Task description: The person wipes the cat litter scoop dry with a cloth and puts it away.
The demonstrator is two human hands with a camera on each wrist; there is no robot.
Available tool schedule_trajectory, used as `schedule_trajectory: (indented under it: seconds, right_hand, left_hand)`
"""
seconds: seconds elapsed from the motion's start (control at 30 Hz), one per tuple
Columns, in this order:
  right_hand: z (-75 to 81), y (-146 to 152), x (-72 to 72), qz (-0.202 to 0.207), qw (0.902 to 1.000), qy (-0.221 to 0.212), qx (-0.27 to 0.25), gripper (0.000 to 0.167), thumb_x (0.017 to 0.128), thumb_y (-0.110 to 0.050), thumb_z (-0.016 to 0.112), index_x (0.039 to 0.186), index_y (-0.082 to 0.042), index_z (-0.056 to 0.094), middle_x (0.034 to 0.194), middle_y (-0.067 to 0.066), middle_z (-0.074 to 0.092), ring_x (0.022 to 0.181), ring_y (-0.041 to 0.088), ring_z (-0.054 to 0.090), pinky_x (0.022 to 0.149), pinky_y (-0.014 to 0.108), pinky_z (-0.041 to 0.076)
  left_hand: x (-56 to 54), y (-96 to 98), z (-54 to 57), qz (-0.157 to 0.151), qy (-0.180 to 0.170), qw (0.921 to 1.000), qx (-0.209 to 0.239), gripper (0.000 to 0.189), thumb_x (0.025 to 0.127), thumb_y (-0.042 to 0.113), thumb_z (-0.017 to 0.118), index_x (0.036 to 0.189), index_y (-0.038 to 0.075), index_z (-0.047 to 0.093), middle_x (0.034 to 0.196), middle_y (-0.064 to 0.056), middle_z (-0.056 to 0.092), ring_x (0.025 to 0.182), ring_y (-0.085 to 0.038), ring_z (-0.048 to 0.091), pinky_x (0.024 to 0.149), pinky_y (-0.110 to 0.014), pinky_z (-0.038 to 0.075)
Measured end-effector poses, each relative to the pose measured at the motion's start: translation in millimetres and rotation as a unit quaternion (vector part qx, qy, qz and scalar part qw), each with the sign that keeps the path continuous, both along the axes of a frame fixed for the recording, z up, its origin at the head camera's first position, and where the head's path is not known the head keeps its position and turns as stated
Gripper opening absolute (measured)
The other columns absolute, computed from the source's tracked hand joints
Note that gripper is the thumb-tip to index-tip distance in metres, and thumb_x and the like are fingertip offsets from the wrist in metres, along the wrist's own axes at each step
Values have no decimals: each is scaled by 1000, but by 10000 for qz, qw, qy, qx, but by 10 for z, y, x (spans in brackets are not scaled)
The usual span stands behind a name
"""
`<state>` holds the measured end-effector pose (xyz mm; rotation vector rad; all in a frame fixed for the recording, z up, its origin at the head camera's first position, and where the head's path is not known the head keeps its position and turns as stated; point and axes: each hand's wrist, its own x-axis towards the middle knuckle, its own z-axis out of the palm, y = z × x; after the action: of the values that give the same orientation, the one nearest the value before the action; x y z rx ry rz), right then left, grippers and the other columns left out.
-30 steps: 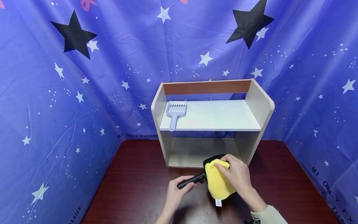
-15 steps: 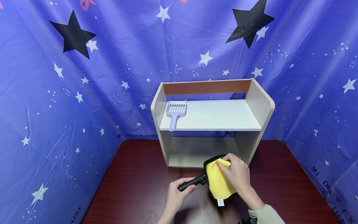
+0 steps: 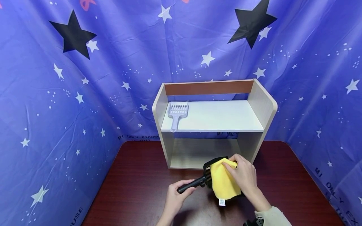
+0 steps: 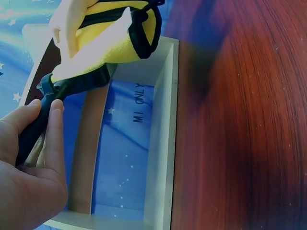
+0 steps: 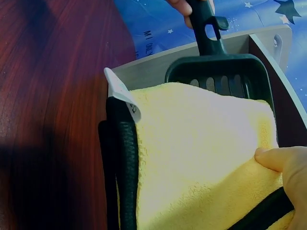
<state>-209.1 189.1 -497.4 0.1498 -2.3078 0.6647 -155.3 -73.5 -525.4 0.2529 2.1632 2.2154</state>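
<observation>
My left hand [image 3: 173,196] grips the handle of a black slotted litter scoop [image 3: 192,184], thumb and fingers round it. In the right wrist view, the slots near the scoop's handle [image 5: 204,33] show. A yellow cloth [image 3: 224,180] with black edging and a white tag [image 3: 222,202] lies over most of the scoop head. My right hand [image 3: 245,175] pinches the cloth at the far right of the head. In the left wrist view, the folded cloth [image 4: 120,51] wraps about the head, and the scoop is held up off the table. The far part of the head is hidden.
A small two-level shelf [image 3: 213,117] stands behind my hands on the dark red wooden table [image 3: 135,182]. At the left of its upper board lies a pale grey slotted scoop [image 3: 178,110]. A blue star-printed curtain [image 3: 135,62] surrounds the table.
The cloth and my right hand have shifted slightly right, baring the slots near the handle. My left hand keeps its hold on the scoop, which has shifted little.
</observation>
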Motion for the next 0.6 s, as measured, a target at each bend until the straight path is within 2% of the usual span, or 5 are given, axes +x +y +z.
schedule_trajectory:
  seconds: [0.33, 0.6]
  right_hand:
    - [-5, 60, 4, -37, 9999, -8, -113, 31, 67, -26, 92, 76, -14, 64, 74, 0, 69, 57, 18, 60, 49, 35, 44]
    - [16, 151, 12, -74, 9999, 18, -119, 29, 68, -21, 91, 77, -13, 65, 72, -1, 67, 54, 14, 55, 48, 30, 42]
  left_hand:
    - [1, -64, -31, 80, 55, 9999, -37, 27, 84, 7, 78, 109, -2, 73, 107, -23, 74, 83, -1, 70, 74, -16, 58]
    - [-11, -131, -63, 233, 23, 9997, 82, 28, 84, 6, 77, 109, -5, 72, 102, -26, 74, 82, -2, 70, 75, -18, 59]
